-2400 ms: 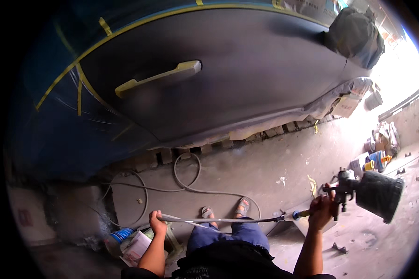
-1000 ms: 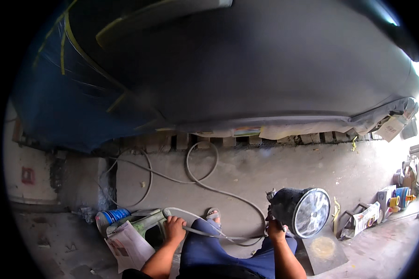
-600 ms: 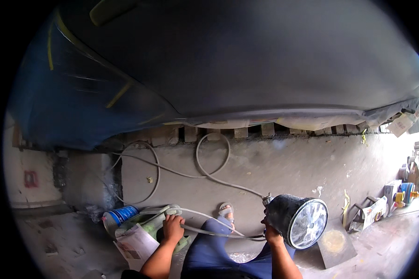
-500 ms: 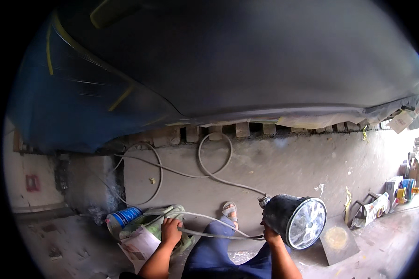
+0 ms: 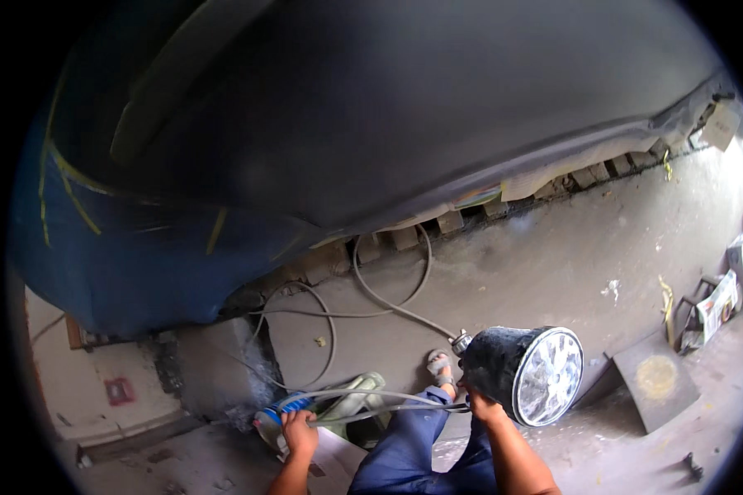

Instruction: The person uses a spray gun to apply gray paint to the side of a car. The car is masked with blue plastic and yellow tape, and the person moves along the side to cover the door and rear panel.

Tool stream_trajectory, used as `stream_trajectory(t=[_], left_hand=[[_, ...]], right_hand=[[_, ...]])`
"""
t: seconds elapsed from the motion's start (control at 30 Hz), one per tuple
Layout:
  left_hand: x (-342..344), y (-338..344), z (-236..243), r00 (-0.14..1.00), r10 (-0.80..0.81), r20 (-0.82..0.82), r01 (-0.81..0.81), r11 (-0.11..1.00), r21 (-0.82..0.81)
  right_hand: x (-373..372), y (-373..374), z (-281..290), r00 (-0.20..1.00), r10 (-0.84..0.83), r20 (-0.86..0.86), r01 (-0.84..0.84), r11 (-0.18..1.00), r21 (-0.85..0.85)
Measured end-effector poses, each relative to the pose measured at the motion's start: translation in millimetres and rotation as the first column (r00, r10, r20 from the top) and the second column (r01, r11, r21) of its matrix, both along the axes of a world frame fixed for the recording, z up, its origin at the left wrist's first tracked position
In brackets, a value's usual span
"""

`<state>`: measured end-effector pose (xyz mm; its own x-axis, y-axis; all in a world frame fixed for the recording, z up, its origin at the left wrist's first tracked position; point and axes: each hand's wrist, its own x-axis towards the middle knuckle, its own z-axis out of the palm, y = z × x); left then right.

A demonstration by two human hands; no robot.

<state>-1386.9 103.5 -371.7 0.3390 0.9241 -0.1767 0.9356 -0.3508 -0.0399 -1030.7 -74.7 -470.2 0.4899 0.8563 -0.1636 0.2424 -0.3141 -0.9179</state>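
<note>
My right hand (image 5: 483, 404) is closed around the grip of a spray gun, mostly hidden under its large dark cup (image 5: 495, 363). The cup's round, pale-splattered lid (image 5: 547, 377) faces up to the right, and a silver nozzle (image 5: 461, 341) points toward the car. From below the gun, a grey air hose (image 5: 363, 418) runs left to my left hand (image 5: 299, 433), whose fingers are curled around it. Beyond both hands stands a car with a dark grey panel (image 5: 437, 107), its left part masked by blue plastic film (image 5: 157, 264) and yellow tape.
More grey hose (image 5: 428, 272) lies looped on the concrete floor. A blue-labelled container (image 5: 293, 406) and a pale green bundle (image 5: 359, 396) are near my left hand. On the right are a square board (image 5: 656, 381) and a small paper-covered stand (image 5: 710, 309). Bricks (image 5: 404, 238) line the car's lower edge.
The view has turned, so the car's lower edge now slopes up to the right. More of the blue film shows on the left. Both hands keep their holds on the gun and hose.
</note>
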Motion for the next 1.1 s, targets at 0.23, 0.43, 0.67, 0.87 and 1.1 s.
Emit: stream_trajectory(t=[0.23,0.43,0.67,0.87,1.1], left_hand=[[-61.0,23.3,-18.2,0.993,-0.024,-0.116,0.011,0.993,-0.117],[-64.3,17.0,-38.5,0.976,-0.058,-0.209,-0.01,0.95,-0.313],[-76.3,7.7,-61.2,0.981,-0.129,-0.143,0.074,0.937,-0.341],[-69.1,5.3,-51.5,0.973,-0.139,-0.186,0.069,0.938,-0.341],[-74.4,-0.7,-53.9,0.979,-0.105,-0.176,0.038,0.937,-0.348]], right_hand=[[-62.4,25.6,-65.4,0.985,-0.109,-0.132,0.112,0.994,0.015],[-65.3,6.3,-141.4,0.974,-0.092,0.209,0.116,0.988,-0.104],[11.2,13.9,-98.3,0.537,-0.619,-0.572,0.758,0.652,0.005],[-35.3,39.3,-107.9,0.946,-0.255,-0.2,0.265,0.964,0.027],[24.7,8.3,-126.6,0.476,-0.628,-0.616,0.786,0.618,-0.023]])
